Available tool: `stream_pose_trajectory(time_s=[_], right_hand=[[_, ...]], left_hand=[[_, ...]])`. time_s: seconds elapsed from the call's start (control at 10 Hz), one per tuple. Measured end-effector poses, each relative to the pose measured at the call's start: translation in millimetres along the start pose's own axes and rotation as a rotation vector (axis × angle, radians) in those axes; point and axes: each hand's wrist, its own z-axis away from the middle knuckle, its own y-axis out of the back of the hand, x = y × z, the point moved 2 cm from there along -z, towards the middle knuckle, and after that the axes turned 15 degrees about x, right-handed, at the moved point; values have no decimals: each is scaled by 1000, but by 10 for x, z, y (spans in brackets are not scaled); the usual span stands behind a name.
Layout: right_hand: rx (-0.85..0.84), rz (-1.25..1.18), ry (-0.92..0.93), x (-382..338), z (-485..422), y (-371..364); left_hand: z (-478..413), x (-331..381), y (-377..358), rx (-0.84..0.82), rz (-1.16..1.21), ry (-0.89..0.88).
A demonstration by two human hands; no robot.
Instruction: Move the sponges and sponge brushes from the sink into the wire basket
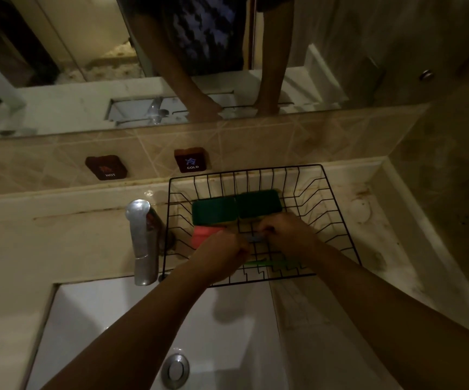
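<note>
The black wire basket point(329, 209) stands on the counter behind the sink. Two green sponges point(216, 211) point(258, 204) lie side by side at its back. A pink sponge head point(203, 235) lies below the left one, partly hidden by my left hand point(219, 257). Both hands are inside the basket. My left hand is closed around the pink sponge brush. My right hand point(289, 235) pinches a thin blue handle point(255, 239) between the hands. A green handle point(269, 261) lies on the basket floor below them. The white sink point(115, 319) holds no sponges that I can see.
A chrome faucet point(143, 240) stands just left of the basket. The drain plug point(175, 370) sits in the basin. Brown HOT point(106, 167) and COLD point(191, 160) plaques hang on the tiled wall. A mirror above reflects a person's arms. Stained counter runs to the right.
</note>
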Motion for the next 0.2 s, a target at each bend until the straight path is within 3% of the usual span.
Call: stream_pose_trajectory(time_s=[0.2], right_hand=[[34, 8, -24, -189, 78, 117]], left_hand=[[98, 99, 231, 1, 0, 76]])
